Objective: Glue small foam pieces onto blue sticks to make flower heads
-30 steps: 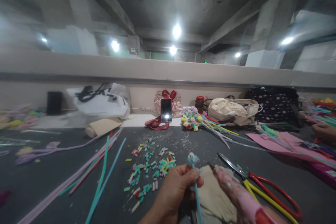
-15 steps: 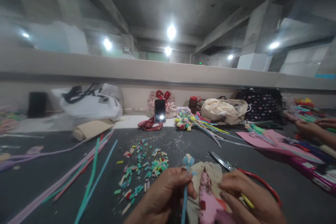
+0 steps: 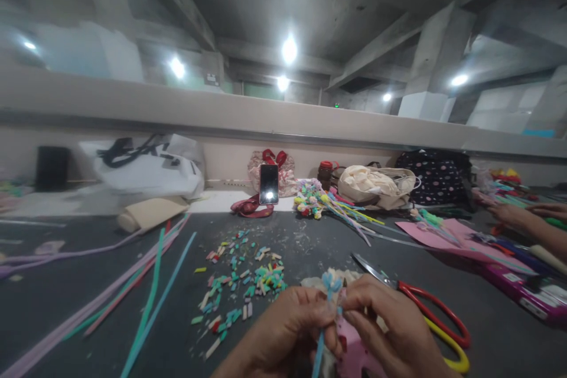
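My left hand (image 3: 296,319) pinches a light-blue pipe-cleaner flower (image 3: 331,283) by its stem, just under the looped head. The blue stem runs down below the fingers. My right hand (image 3: 385,319) is closed at the right side of the flower, thumb and fingertips pinching at a small blue part of it; the exact grip is partly hidden. Beneath both hands lies a pink hot glue gun (image 3: 354,349), its nozzle pointing away, on a crumpled pale cloth (image 3: 312,282). Scissors (image 3: 410,289) with red and yellow handles lie beside my right hand.
Cut pipe-cleaner bits (image 3: 239,283) are scattered left of my hands. Long pipe cleaners (image 3: 155,295) lie farther left. Behind are a bundle of flowers (image 3: 314,198), a phone (image 3: 269,184) and bags. At far right, a co-worker's hands (image 3: 518,215) work near pink sheets (image 3: 447,236).
My right hand has moved left and up from beside the glue gun to the flower, uncovering the scissors' handles. My left hand and the flower have shifted slightly right.
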### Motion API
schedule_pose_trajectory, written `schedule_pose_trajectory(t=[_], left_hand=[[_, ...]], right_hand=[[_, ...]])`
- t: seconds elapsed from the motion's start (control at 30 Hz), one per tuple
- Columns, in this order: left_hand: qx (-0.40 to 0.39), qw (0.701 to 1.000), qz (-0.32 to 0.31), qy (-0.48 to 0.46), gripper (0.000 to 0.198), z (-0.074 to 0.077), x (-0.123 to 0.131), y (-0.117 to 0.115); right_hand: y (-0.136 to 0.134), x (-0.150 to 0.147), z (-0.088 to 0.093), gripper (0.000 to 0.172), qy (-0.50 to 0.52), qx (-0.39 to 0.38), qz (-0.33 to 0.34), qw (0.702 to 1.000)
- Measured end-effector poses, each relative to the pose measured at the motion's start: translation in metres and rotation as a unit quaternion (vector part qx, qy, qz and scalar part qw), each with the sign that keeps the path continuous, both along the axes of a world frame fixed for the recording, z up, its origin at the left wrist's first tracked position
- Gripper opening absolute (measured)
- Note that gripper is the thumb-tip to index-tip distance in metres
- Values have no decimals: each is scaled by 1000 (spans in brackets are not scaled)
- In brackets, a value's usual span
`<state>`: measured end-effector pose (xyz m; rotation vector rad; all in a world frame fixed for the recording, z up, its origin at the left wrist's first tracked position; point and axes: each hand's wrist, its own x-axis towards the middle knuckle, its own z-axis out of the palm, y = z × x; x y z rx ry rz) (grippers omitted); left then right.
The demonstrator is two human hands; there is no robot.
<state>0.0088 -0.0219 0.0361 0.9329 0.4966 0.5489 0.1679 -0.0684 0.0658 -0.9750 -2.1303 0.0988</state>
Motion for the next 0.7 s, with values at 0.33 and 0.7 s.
schedule_pose_trajectory(t=[0.33, 0.7], left_hand=[[70, 982, 33, 170, 21, 8, 3, -3], [87, 978, 11, 192, 17, 9, 2, -3]], right_hand=[[0, 22, 23, 10, -48, -14, -3, 999], [14, 25, 14, 15, -159, 22, -10, 987]])
